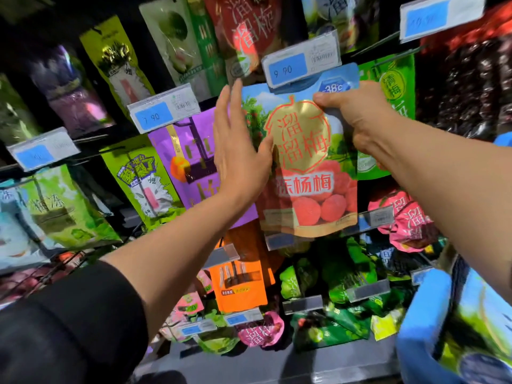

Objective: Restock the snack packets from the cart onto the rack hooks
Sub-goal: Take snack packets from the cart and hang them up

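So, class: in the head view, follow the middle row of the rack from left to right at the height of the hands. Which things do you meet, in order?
Lime-green packet → purple packet → left hand → blue bayberry packet → right hand → green packet.

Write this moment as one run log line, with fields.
step: hanging packet | right hand: grips top of blue bayberry packet under price tag | left hand: flat against its left edge
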Demonstrator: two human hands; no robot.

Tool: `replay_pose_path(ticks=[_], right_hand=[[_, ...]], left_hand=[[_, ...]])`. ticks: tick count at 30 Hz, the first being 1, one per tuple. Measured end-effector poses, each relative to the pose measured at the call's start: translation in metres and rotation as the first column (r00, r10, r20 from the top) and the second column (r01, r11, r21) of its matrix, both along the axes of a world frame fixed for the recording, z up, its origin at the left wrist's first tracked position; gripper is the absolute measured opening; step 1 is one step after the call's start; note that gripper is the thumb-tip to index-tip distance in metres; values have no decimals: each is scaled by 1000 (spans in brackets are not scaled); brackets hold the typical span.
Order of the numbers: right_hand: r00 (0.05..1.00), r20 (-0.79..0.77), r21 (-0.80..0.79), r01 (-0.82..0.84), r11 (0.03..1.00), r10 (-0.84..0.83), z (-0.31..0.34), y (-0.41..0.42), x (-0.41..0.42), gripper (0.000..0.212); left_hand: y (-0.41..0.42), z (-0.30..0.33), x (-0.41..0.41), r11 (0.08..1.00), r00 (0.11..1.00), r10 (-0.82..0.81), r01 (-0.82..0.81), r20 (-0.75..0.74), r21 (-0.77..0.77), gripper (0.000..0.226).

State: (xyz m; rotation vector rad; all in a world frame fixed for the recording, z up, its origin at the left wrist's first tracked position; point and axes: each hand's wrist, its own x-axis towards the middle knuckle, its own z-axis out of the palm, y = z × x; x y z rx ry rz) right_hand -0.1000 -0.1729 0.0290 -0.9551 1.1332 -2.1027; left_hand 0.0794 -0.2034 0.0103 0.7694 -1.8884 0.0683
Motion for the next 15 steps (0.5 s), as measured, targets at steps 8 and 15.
replay_pose_path(ticks=[8, 15], right_hand=[[994, 53, 31, 92, 995, -94, 4, -13, 7, 37], [981, -28, 115, 194, 974, -192, 3, -28, 4, 31]], left_hand=[[-30, 28, -8, 930, 838, 247, -64, 487, -361, 68], [-27, 29, -4, 944, 811, 239, -65, 533, -324, 74]])
